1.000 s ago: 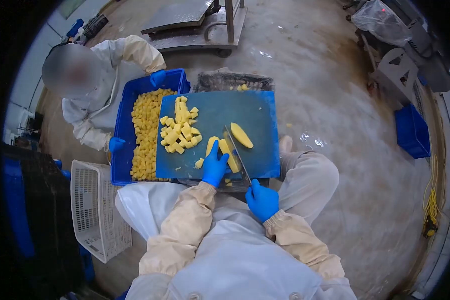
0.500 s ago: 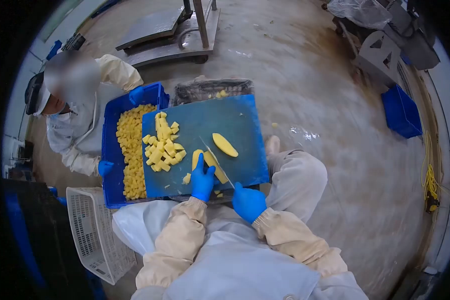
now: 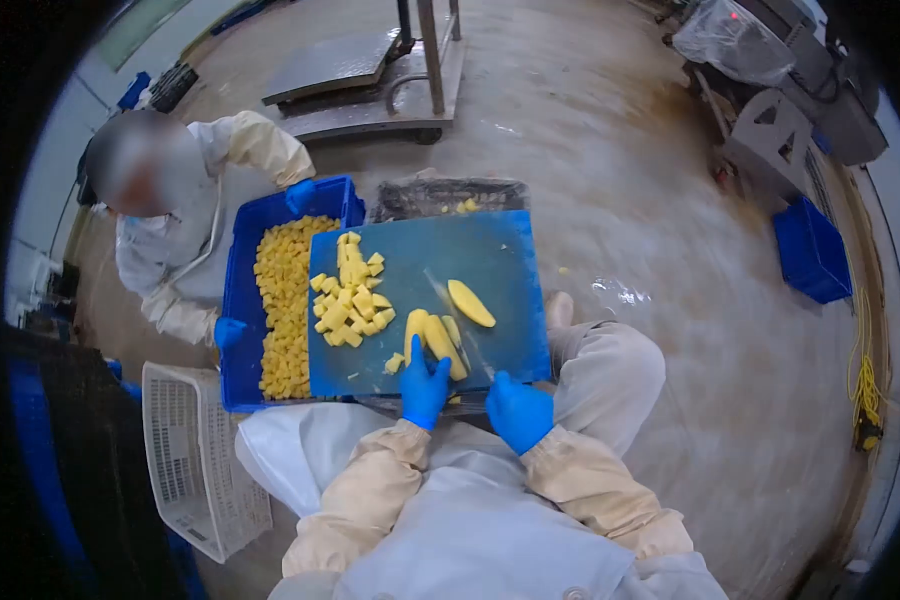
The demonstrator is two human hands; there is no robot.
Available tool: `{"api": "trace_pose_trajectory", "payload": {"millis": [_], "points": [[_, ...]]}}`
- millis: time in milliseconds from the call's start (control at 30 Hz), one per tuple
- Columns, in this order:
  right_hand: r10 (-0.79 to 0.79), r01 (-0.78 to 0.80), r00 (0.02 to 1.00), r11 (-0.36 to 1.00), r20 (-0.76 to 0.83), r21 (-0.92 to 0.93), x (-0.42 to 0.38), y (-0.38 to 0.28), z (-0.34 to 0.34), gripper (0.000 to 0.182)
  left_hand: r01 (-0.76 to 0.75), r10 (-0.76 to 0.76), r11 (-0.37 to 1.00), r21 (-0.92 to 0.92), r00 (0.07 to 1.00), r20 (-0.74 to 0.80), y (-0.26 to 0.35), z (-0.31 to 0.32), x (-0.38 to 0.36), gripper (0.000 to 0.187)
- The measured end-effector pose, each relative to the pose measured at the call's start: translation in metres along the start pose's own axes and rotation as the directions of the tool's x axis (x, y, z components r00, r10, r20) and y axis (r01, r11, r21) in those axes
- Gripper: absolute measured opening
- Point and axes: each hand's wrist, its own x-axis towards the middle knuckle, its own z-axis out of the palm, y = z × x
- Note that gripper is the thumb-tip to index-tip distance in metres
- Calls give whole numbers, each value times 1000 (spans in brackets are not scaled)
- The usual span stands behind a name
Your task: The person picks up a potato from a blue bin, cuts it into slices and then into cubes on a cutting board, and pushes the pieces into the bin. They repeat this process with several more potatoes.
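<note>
- My left hand (image 3: pixel 425 387) has its fingers on long yellow pieces (image 3: pixel 436 338) near the cutting board's (image 3: pixel 490 250) near edge; I cannot tell how firmly they grip.
- My right hand (image 3: pixel 519 410), at the board's near edge, wraps the knife (image 3: pixel 477 352), its blade blurred.
- Yellow cubes (image 3: pixel 345 308) lie on the board's left part.
- A blue crate (image 3: pixel 241 310) stands left of the board.

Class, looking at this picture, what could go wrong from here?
The left hand is on the strips, close to the blurred knife in the right hand: a slip could nick a finger. Loose cubes lie near the left edge of the board; a nudge might send some over.
</note>
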Motion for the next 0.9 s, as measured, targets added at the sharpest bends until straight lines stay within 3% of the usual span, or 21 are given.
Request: {"api": "trace_pose_trajectory", "payload": {"millis": [33,133,200,367,433,467,500,533,567,633,667,733,800,867,900], "points": [[57,-57,998,998,17,16,0,-2,-13,9,-68,69,998,16,996,-59,-1,2,-2,72],[2,8,996,994,-93,107,-5,12,-19,8,22,-39,961,-277,998,-53,-3,11,-4,73],[-2,21,992,989,-125,149,-12,14,-20,9,46,-66,955,-294,996,-55,6,11,-4,71],[103,-110,993,985,61,131,-31,15,-20,14,45,-91,938,-344,989,-119,-8,17,-4,66],[107,-116,992,984,72,136,-40,22,-11,16,17,-37,984,-176,993,-114,-8,8,-6,67],[119,-130,989,981,83,141,-43,26,-7,22,16,-39,984,-178,992,-123,-7,6,-8,67],[110,-121,990,982,83,142,-44,29,-6,22,-135,154,985,104,967,-204,15,-6,-13,63],[124,-133,990,977,62,168,-46,31,-5,24,-249,353,888,387,909,-224,30,-12,-14,60],[140,-145,989,970,41,194,-47,32,-5,27,-245,352,888,390,907,-230,35,-11,-8,60],[150,-156,988,972,48,174,-44,29,-13,25,-443,593,582,681,805,17,44,-8,9,45],[167,-174,984,973,54,152,-42,29,-16,23,-439,595,582,684,804,10,48,-7,17,45],[173,-177,984,968,41,179,-42,35,-13,26,-565,643,364,741,728,239,55,-5,36,29],[166,-169,986,963,28,211,-43,40,-15,29,-597,625,323,734,717,307,62,2,50,19],[221,-231,973,949,68,212,-42,43,-19,31,-686,474,218,694,696,539,65,10,64,13],[209,-209,978,948,27,240,-42,47,-16,30,-654,474,211,727,719,509,0,55,96,13]]}}
